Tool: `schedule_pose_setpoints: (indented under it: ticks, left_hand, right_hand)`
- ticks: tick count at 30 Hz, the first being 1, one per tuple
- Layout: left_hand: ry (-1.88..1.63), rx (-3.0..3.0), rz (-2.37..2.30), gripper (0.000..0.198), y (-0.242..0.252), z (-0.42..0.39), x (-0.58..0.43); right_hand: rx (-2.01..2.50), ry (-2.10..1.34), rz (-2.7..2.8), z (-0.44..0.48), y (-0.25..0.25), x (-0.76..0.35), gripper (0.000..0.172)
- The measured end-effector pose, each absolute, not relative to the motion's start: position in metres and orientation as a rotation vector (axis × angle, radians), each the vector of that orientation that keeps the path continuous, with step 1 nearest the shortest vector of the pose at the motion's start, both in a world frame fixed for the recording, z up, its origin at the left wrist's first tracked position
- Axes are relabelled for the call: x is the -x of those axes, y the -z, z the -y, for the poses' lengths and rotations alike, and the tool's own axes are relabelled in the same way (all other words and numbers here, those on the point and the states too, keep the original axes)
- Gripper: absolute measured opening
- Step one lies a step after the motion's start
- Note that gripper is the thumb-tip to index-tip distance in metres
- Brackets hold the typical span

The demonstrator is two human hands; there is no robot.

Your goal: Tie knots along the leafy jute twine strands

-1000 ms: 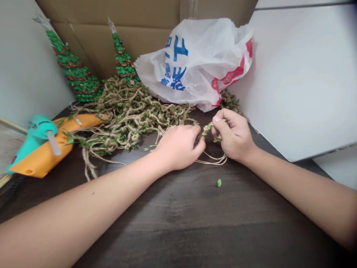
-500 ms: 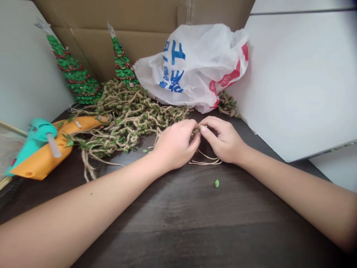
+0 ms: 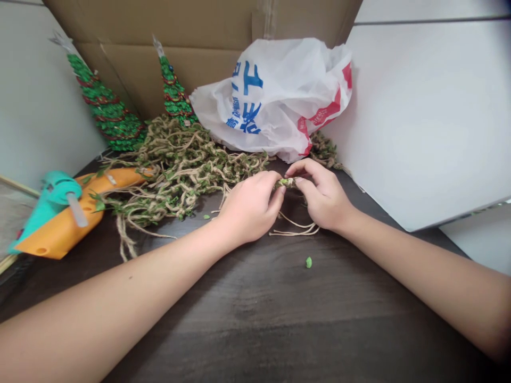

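Between my two hands a short stretch of leafy twine (image 3: 288, 182) is held, tan cord with small green leaves. My left hand (image 3: 255, 205) pinches its left end between thumb and fingers. On the other side my right hand (image 3: 325, 194) grips it with thumb and forefinger. Loose cord ends (image 3: 297, 231) hang down below the hands onto the dark table (image 3: 255, 319). A single green leaf (image 3: 308, 262) lies on the tabletop nearer to me. Left of my hands spreads a large tangled heap of the same knotted leafy twine (image 3: 187, 170).
A teal glue gun (image 3: 59, 191) rests on an orange holder (image 3: 59, 234) at the left. Two small green tinsel Christmas trees (image 3: 107, 114) stand at the back left. Behind my hands sits a crumpled white plastic bag (image 3: 287, 96), before a cardboard panel (image 3: 139, 21). A white box (image 3: 431, 117) stands right.
My right hand has shifted a little away from my left, and its forefinger has lifted. More of the leafy twine now shows between the fingertips.
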State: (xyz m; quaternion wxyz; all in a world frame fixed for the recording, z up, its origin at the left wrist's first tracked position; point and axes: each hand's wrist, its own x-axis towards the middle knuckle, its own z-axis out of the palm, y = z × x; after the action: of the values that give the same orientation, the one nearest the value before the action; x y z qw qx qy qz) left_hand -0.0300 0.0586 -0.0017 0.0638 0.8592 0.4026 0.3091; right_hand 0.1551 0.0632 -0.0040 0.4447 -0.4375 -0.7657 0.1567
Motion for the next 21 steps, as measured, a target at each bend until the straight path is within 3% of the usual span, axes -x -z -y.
schedule_pose_setpoints:
  ticks: [21]
  left_hand:
    - [-0.837, -2.638, -1.179, 0.030, -0.0018, -0.0583, 0.0295]
  right_hand:
    - [1.071, -0.394, 2.057, -0.0615, 0.0032, -0.1524, 0.029]
